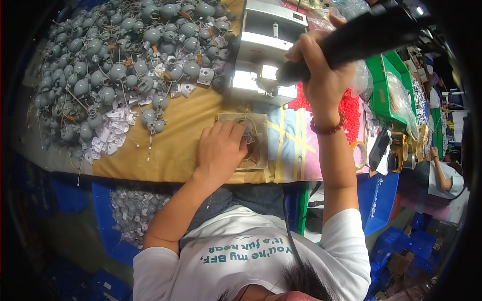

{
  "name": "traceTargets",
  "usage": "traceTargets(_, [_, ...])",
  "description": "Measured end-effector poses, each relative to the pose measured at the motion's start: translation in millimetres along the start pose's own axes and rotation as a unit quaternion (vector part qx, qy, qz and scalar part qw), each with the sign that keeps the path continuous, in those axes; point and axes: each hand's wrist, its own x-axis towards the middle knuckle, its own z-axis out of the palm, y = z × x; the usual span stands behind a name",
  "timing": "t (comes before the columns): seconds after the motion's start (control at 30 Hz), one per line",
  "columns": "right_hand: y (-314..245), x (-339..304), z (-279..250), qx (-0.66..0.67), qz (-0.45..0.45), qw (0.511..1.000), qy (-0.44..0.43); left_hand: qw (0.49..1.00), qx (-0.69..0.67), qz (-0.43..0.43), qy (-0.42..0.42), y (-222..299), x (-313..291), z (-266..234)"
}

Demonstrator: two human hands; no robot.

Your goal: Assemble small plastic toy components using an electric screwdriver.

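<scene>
My left hand lies closed over a flat square plate on the table. Its fingers curl round a small part, mostly covered, with a bit of grey and pale wire showing. Raised to the right, my right hand grips a thick black cylindrical hand tool. The tool's blunt end points left, in front of a white machine; its working tip cannot be made out.
Grey dome-shaped parts with wires are heaped at the left, with white bases among them. Red small parts, a tape roll and a green crate are at right. A blue bin stands below the table. Another person sits far right.
</scene>
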Motion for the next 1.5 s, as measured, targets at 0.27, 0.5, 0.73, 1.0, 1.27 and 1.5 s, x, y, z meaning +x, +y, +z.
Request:
traceTargets(0.27, [14.2,-2.0,20.1,-0.01,0.177,0.983,-0.045,0.999,-0.009,-0.032,-0.01,-2.8,-3.6,0.8])
traceTargets(0.5, [-19.8,-62.1,33.5,0.038,0.181,0.982,-0.037,1.0,-0.009,-0.026,0.01,-4.5,-5.1,4.5])
traceTargets(0.73, [-18.9,-83.1,32.4,-0.008,0.16,0.986,-0.056,1.0,0.002,-0.026,0.0,-3.4,-4.2,3.4])
traceTargets(1.0, [-13.3,-98.2,30.0,0.035,0.083,0.991,-0.095,1.0,-0.027,-0.011,0.008,-6.3,-5.1,0.8])
traceTargets(1.27, [-6.1,-98.2,17.1,-0.129,0.0,0.969,-0.211,0.999,-0.05,-0.007,0.0,-11.0,-6.9,-0.9])
traceTargets(1.5, [2.6,-116.5,17.9,-0.091,0.031,0.981,-0.166,0.997,-0.076,-0.014,0.013,-9.6,-4.6,-1.5])
